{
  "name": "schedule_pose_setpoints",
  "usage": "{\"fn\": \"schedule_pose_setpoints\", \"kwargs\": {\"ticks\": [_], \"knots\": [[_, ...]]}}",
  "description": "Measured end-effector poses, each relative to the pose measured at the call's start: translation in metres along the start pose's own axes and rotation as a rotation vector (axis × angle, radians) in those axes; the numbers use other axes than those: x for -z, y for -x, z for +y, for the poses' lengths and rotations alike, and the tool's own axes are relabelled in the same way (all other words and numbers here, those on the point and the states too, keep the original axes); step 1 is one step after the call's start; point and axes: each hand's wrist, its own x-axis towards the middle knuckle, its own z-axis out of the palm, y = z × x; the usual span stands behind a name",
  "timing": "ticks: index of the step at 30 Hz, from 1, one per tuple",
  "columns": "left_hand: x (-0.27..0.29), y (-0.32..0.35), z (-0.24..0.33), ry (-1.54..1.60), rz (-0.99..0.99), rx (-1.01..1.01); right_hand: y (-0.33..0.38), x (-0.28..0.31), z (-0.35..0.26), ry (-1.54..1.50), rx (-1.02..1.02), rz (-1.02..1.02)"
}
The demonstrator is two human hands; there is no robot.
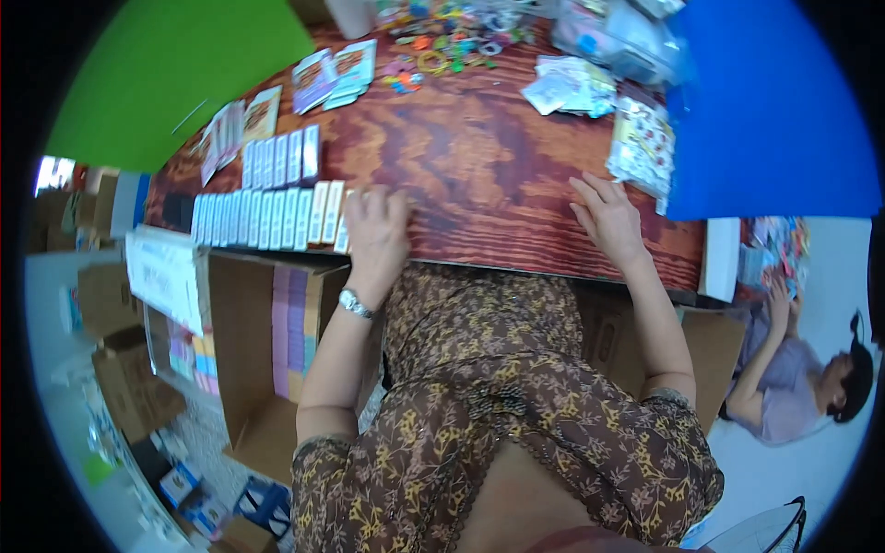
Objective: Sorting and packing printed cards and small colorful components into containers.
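Note:
My left hand (378, 226) is at the right end of a row of small upright boxes (277, 218). Its fingers are bent down against the end box (345, 232), which the hand partly covers. Most boxes in this row have white edges; those nearest my hand are yellowish-orange. A shorter row of similar boxes (282, 157) stands just behind it. My right hand (610, 219) rests over the right part of the wooden table (479, 166), fingers apart and holding nothing. Close beyond it lies a stack of clear printed packets (643, 147).
Colourful trinkets (452, 51) cover the far middle. Printed packs (336, 76) lie far left, more packets (573, 88) far right. Green (175, 83) and blue (774, 111) panels flank the table. Below the left edge stands an open carton (249, 350). A co-worker (784, 378) sits at right.

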Motion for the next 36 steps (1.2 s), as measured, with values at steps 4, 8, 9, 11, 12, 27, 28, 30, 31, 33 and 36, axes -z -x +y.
{"fn": "schedule_pose_setpoints", "kwargs": {"ticks": [4,8,9,11,12,27,28,30,31,33,36], "knots": [[-0.022,0.001,-0.017,-0.241,-0.078,-0.028,0.047,-0.01,0.035,0.221,-0.369,-0.15],[-0.012,-0.001,-0.011,-0.333,-0.17,-0.022,0.063,-0.014,0.042,0.143,-0.563,-0.335],[-0.006,-0.003,-0.007,-0.309,-0.183,-0.024,0.062,-0.015,0.042,0.14,-0.563,-0.333],[0.006,-0.008,-0.002,-0.296,-0.2,-0.019,0.055,-0.015,0.039,-0.101,-0.488,-0.224],[0.011,-0.011,0.001,-0.296,-0.189,-0.02,0.05,-0.014,0.035,-0.223,-0.445,-0.172],[-0.003,-0.035,0.062,1.961,-0.331,0.681,-0.042,0.005,-0.05,-0.403,0.364,0.196],[-0.002,-0.036,0.06,1.96,-0.319,0.685,-0.044,0.008,-0.05,-0.328,0.406,0.204],[0.002,-0.039,0.057,2.162,-0.466,0.63,-0.046,0.01,-0.046,-0.302,0.429,0.204],[0.004,-0.04,0.061,2.112,-0.424,0.658,-0.047,0.012,-0.045,-0.274,0.448,0.204],[0.005,-0.041,0.056,2.144,-0.459,0.637,-0.051,0.015,-0.044,-0.286,0.472,0.209],[-0.004,-0.043,0.036,2.271,-0.549,0.599,-0.062,0.025,-0.043,-0.276,0.556,0.222]]}}
